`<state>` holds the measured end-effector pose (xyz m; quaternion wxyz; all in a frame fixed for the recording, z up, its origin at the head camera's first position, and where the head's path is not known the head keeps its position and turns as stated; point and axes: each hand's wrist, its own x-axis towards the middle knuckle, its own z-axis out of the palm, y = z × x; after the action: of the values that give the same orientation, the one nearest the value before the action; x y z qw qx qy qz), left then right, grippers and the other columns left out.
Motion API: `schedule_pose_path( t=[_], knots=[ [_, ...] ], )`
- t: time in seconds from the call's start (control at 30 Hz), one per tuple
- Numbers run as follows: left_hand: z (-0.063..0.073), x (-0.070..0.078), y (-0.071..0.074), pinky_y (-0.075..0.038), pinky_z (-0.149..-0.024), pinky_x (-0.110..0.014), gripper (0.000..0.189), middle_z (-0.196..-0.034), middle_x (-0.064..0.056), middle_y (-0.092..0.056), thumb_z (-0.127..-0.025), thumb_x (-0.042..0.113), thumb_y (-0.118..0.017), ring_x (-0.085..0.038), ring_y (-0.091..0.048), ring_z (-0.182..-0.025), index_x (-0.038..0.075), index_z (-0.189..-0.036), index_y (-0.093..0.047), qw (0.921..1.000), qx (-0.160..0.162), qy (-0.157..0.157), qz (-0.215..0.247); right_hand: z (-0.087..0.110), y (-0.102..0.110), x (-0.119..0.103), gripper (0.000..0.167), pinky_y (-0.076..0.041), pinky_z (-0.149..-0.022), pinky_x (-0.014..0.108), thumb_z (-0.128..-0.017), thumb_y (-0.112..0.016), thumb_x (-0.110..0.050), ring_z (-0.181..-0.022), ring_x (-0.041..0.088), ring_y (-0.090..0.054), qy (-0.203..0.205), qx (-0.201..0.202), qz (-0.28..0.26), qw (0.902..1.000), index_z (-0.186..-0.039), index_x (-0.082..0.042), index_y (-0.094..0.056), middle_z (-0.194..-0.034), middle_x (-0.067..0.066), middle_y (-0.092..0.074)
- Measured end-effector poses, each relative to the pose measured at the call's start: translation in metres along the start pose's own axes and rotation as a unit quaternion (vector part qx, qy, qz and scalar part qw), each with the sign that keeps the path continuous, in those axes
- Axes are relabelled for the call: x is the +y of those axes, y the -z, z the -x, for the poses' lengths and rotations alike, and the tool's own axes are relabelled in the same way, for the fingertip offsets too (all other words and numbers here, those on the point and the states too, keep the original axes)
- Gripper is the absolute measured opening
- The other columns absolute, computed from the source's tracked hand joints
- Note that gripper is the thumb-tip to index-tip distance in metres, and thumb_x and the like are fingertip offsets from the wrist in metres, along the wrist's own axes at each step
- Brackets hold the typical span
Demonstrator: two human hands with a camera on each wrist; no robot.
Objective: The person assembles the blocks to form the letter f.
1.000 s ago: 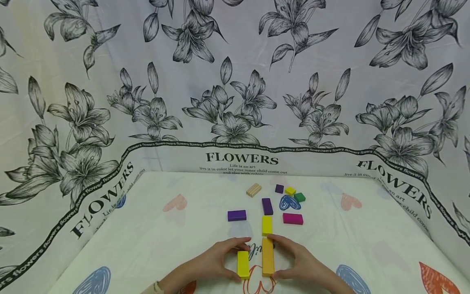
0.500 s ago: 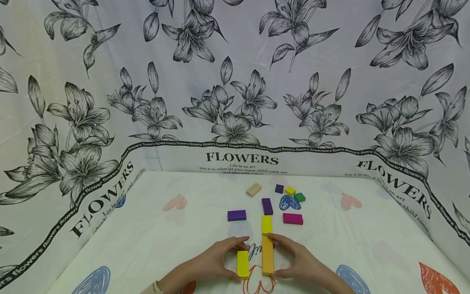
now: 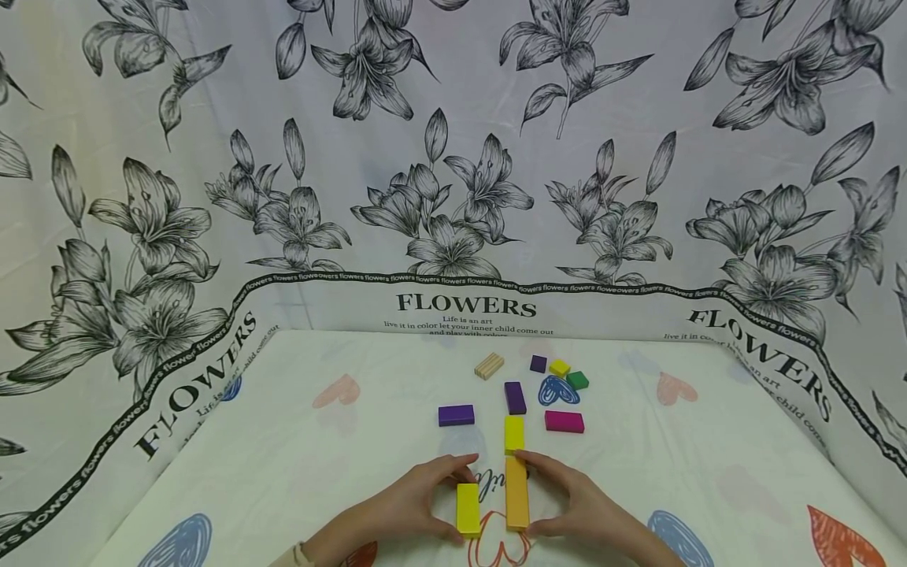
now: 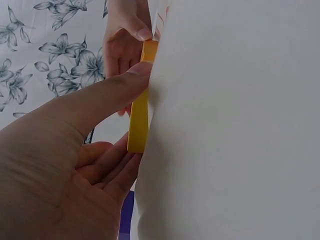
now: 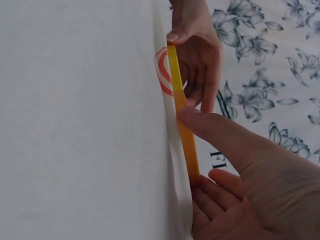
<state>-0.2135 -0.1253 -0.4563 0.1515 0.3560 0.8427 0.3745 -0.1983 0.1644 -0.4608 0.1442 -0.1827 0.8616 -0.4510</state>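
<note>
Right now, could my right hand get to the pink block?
Probably yes: the pink block lies just beyond your right hand, with no other block between them. That hand is holding the orange block, though, so it would likely need to let go first.

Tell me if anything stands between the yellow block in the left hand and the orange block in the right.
Nothing visible does. In the head view, only flat printed cloth shows between the yellow block in the left hand and the orange block in the right hand.
</note>
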Motion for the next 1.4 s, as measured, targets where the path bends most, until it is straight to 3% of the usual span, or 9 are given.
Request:
schedule_pose_path(
  t=[0.57,0.83,1.1,1.4],
  knots=[
    [0.001,-0.001,0.001,-0.048,-0.107,-0.026,0.089,-0.123,0.013,-0.06,-0.077,0.037,-0.082,0.0,-0.055,-0.114,0.017,-0.15,-0.036,0.9999,0.0,0.014,0.006,-0.002,0.0,-0.001,0.09,-0.034,-0.108,0.067,-0.068,-0.086,-0.044,-0.142,0.035,-0.038,-0.003,-0.009,0.01,0.9999,-0.146,-0.03,-0.043,-0.152,-0.003,-0.046],
    [0.001,-0.001,0.0,-0.048,-0.107,-0.026,0.089,-0.123,0.013,-0.06,-0.077,0.037,-0.082,0.0,-0.055,-0.114,0.016,-0.15,-0.035,1.0,0.001,0.009,0.002,-0.002,0.008,-0.007,0.086,-0.039,-0.106,0.066,-0.072,-0.084,-0.041,-0.141,0.042,-0.037,-0.006,-0.009,0.005,0.9999,-0.147,-0.026,-0.043,-0.151,0.005,-0.046],
    [0.0,0.001,0.0,-0.048,-0.106,-0.025,0.09,-0.123,0.013,-0.06,-0.076,0.036,-0.083,0.0,-0.055,-0.113,0.016,-0.15,-0.035,0.9999,-0.002,0.016,0.001,-0.008,0.024,-0.003,0.079,-0.034,-0.112,0.062,-0.079,-0.08,-0.035,-0.144,0.042,-0.033,-0.011,0.043,-0.035,0.9984,-0.148,-0.024,-0.042,-0.155,0.007,-0.041],
    [0.0,0.002,0.0,-0.048,-0.106,-0.024,0.094,-0.123,0.014,-0.058,-0.076,0.038,-0.083,0.0,-0.055,-0.114,0.016,-0.152,-0.032,0.9999,-0.005,0.006,-0.014,-0.023,0.045,0.013,0.073,-0.032,-0.115,0.055,-0.085,-0.075,-0.033,-0.146,0.035,-0.032,-0.029,0.13,-0.013,0.9911,-0.148,-0.018,-0.042,-0.153,0.008,-0.043]
  ],
)
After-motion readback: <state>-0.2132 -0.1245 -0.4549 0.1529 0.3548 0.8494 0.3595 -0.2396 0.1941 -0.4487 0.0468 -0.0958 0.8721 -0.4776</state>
